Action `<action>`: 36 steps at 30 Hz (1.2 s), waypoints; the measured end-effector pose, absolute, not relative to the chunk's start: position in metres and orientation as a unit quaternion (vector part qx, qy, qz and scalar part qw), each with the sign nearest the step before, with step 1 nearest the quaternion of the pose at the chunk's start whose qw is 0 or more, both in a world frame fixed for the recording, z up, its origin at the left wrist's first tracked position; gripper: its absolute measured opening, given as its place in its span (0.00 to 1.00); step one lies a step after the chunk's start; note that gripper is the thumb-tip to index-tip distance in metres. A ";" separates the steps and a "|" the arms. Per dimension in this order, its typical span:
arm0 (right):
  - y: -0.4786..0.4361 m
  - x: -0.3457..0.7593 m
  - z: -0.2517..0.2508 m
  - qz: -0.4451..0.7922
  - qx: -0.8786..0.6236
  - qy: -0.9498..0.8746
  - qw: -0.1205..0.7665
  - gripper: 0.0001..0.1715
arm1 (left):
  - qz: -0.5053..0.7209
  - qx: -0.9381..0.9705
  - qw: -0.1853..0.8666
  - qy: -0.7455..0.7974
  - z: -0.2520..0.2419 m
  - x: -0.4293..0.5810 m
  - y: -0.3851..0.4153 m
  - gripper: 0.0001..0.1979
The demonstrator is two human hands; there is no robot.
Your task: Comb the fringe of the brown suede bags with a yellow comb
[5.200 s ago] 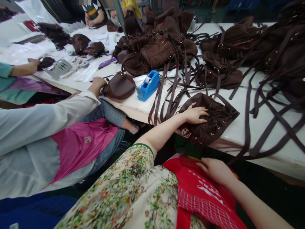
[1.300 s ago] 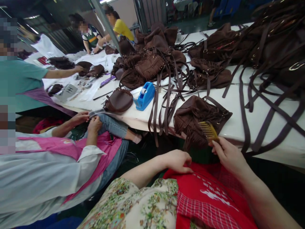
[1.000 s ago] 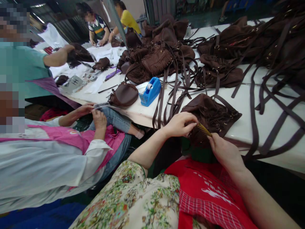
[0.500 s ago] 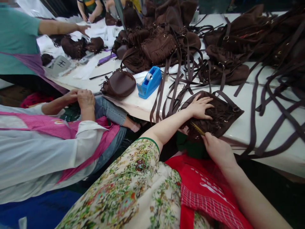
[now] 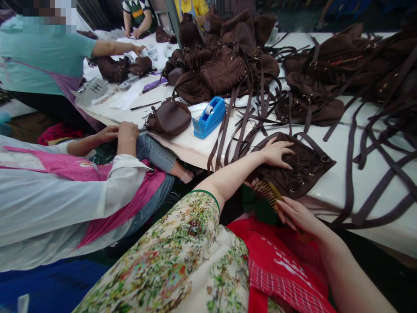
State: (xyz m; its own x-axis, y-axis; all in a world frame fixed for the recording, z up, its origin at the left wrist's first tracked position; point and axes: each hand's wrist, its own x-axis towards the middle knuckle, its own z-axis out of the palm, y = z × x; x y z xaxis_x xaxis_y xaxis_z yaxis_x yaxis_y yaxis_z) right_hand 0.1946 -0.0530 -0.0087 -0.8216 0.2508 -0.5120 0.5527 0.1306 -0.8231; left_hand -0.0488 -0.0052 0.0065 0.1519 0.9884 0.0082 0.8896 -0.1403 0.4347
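Observation:
A dark brown fringed bag (image 5: 304, 174) lies at the table's near edge, its strap and metal rings toward the right. My left hand (image 5: 279, 153) rests flat on its upper left part with the fingers spread. Just below the bag's near edge, my right hand (image 5: 295, 214) is closed round the end of a yellow-brown comb (image 5: 269, 194). The comb's teeth show, pointing down and left, clear of the bag's body. Whether they touch any fringe I cannot tell.
On the white table (image 5: 202, 153) stand a blue tape dispenser (image 5: 209, 117) and a small brown bag (image 5: 171, 116). Brown bags (image 5: 224, 74) are piled behind, with long straps hanging at the right. A person in a pink apron (image 5: 97, 171) sits at the left; others work beyond.
My right hand has turned and moved slightly down with the comb, so its teeth now show. My left hand stays on the bag. The whole view has shifted a little.

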 end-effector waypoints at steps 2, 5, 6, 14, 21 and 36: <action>-0.053 0.198 -0.007 -0.620 0.263 0.728 0.125 0.25 | 0.146 0.740 0.174 0.634 0.009 -0.049 -0.006 0.33; -0.056 0.200 0.000 -0.620 0.262 0.731 0.113 0.24 | 0.150 0.737 0.175 0.635 0.009 -0.049 -0.007 0.33; -0.057 0.200 0.003 -0.626 0.261 0.727 0.111 0.23 | 0.154 0.737 0.175 0.634 0.008 -0.049 -0.007 0.33; -0.056 0.214 0.017 -0.735 0.348 0.578 -0.064 0.22 | 0.247 0.704 0.199 0.636 0.019 -0.048 -0.010 0.18; -0.046 0.225 0.030 -0.749 0.367 0.542 -0.106 0.21 | 0.397 0.658 0.281 0.575 0.060 -0.025 -0.055 0.24; -0.051 0.209 0.021 -0.704 0.341 0.623 -0.014 0.26 | 0.381 0.508 0.296 0.713 0.031 0.001 -0.061 0.14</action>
